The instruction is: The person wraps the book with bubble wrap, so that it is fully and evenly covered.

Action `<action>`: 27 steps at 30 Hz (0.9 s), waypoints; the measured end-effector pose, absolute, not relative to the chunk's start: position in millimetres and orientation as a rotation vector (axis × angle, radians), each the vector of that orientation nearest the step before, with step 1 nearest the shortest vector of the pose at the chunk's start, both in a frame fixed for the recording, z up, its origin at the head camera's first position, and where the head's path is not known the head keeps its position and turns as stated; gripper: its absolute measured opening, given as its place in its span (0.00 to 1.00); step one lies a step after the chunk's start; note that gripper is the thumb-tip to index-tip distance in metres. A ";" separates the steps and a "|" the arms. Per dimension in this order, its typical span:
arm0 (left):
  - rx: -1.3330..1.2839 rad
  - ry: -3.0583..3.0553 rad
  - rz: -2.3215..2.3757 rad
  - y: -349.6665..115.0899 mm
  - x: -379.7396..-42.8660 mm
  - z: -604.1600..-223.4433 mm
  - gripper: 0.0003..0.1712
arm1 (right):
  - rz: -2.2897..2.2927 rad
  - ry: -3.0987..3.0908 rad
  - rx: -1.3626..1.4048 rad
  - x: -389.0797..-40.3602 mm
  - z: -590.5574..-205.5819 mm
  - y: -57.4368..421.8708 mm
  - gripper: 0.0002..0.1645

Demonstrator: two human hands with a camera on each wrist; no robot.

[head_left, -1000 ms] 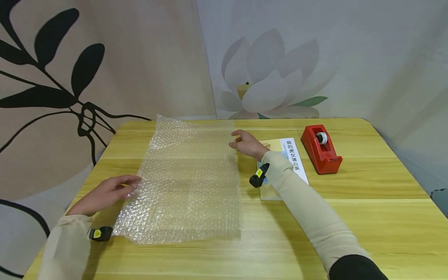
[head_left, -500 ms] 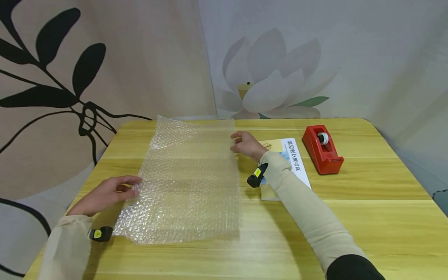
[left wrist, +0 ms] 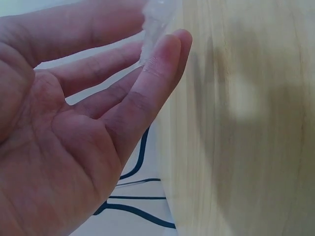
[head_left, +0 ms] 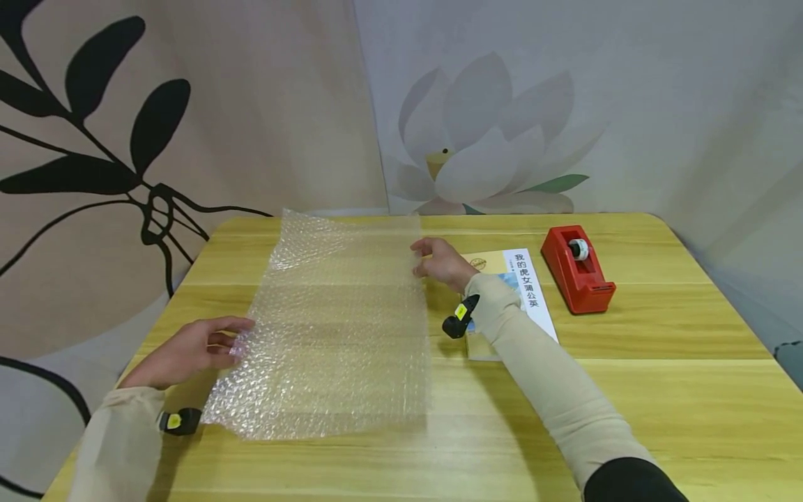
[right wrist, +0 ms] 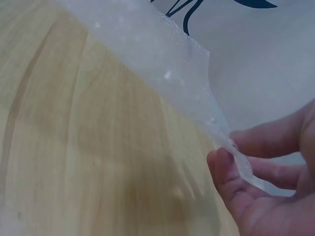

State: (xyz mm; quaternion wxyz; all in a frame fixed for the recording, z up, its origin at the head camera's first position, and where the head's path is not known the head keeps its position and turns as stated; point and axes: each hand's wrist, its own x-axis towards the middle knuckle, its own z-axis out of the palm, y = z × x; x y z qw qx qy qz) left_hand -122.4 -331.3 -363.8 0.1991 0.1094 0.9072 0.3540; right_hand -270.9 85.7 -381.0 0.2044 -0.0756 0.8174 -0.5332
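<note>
**Both hands on the wrap**

The red dispenser [head_left: 586, 286] on the right of the table [head_left: 659, 404] holds a small tape roll [head_left: 578, 249], its lower part sunk in the body; the tape's free end is too small to make out. The clear bubble wrap [head_left: 332, 341] spans the left and middle of the table; whether it is one sheet or a pouch, I cannot tell.

The left hand [head_left: 182, 352] pinches the wrap's left edge between thumb and fingers, though some fingertips are hidden in the left wrist view. The right hand [head_left: 444, 265] pinches the right edge high up, thumb against fingers, and there the edge is lifted off the wood.

The book [head_left: 530, 286] lies between wrap and dispenser, its cover partly hidden by the right sleeve [head_left: 552, 383]. The left sleeve [head_left: 122, 439] is cut off by the bottom of the head view. In the right wrist view, that hand is cut off.
</note>
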 end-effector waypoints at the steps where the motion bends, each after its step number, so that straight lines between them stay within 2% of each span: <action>1: 0.307 2.537 0.991 -331.5 -122.5 -364.1 0.35 | -1.485 2.281 -0.211 -270.5 -381.1 86.2 0.35; 27: 0.436 2.631 0.945 -338.7 -132.3 -369.5 0.31 | -1.389 2.317 -0.237 -252.4 -375.3 105.0 0.34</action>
